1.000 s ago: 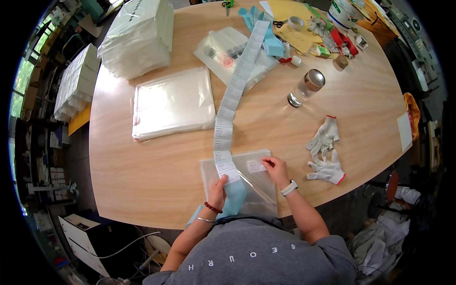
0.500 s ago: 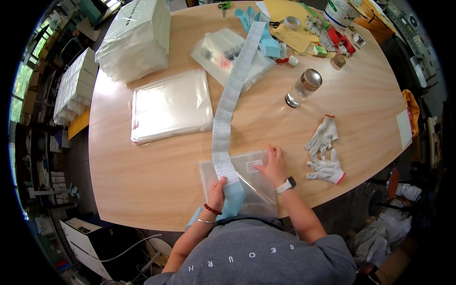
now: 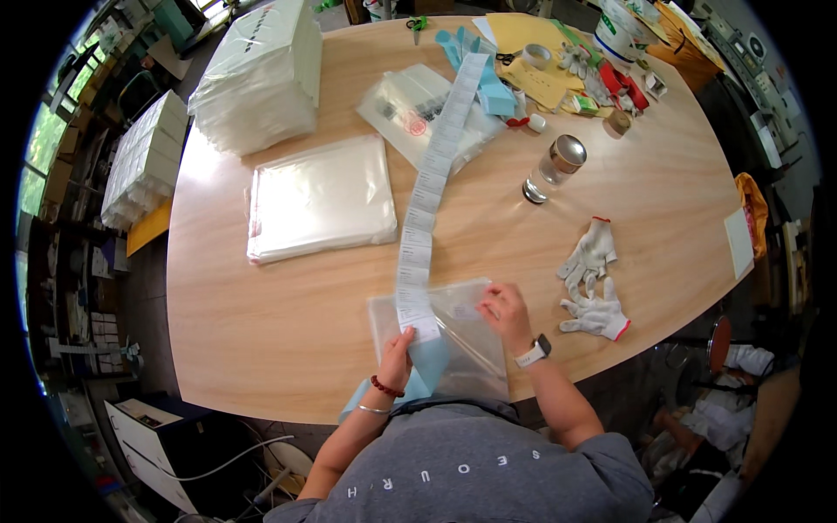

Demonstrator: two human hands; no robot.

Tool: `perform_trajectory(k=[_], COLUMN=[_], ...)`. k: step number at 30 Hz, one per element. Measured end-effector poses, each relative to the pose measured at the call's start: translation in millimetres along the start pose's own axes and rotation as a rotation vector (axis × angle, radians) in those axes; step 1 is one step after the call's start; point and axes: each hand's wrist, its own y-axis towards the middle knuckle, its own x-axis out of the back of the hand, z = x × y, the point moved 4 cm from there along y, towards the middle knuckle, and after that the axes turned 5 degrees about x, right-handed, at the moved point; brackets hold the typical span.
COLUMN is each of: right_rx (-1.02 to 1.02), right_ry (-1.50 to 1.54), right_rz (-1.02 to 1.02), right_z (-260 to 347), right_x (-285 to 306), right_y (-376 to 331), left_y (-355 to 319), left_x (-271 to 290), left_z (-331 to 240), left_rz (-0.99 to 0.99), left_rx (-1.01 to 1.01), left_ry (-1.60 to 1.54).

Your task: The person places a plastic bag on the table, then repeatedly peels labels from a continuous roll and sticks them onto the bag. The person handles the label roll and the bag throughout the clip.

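Nearest the table's front edge, the left hand [image 3: 397, 359] pinches the near end of a long label strip [image 3: 429, 187], thumb and fingers closed on the paper where its blue backing [image 3: 429, 362] curls away. Just right of that end, the right hand [image 3: 506, 309] lies flat on a clear plastic bag [image 3: 462, 344] under the strip, fingers pressing down; whether they also hold a peeled label I cannot tell from this height. The strip looks feather-light and limp, likely to twist or tear if tugged, so it is best held by its edges near the end. The bag seems slick and floppy, needing a flat palm to keep it still. Right of the bag lie white work gloves [image 3: 593, 283]. Beyond the strip's middle sits a stack of clear bags [image 3: 318, 196], and a metal-lidded jar [image 3: 554, 166] stands to its right.
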Motion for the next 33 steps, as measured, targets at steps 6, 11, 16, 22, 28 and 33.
perform_trajectory(k=[6,11,16,22,28,33], right_rx=[-0.315,-0.654,-0.387,-0.004,0.064,-0.591], right_ry=[0.715,0.826,0.507,0.198,0.329,0.41], right_rz=[0.611,0.089,0.188,0.127,0.166,-0.005], right_z=[24.9,-2.1,18.9,39.4,48.5,-30.3], right_x=[-49.5,-56.0,-39.3,-21.8,7.6,-13.0], right_y=[-56.8,-60.6,-37.9,-35.9,-38.7,-37.8], left_y=[1.5,8.6,23.1,25.3,17.1,17.9], left_x=[-22.0,-25.2,-14.9,-5.5,-8.0,-2.1], left_z=[-9.1,7.4,11.4,17.8,9.8,11.6], left_rz=[0.168,0.121,0.138,-0.032,-0.091,-0.085], left_rx=[-0.044,-0.043,0.052,0.077,0.024,0.036], left_ry=[0.018,0.249,-0.019,0.15,-0.165,-0.124])
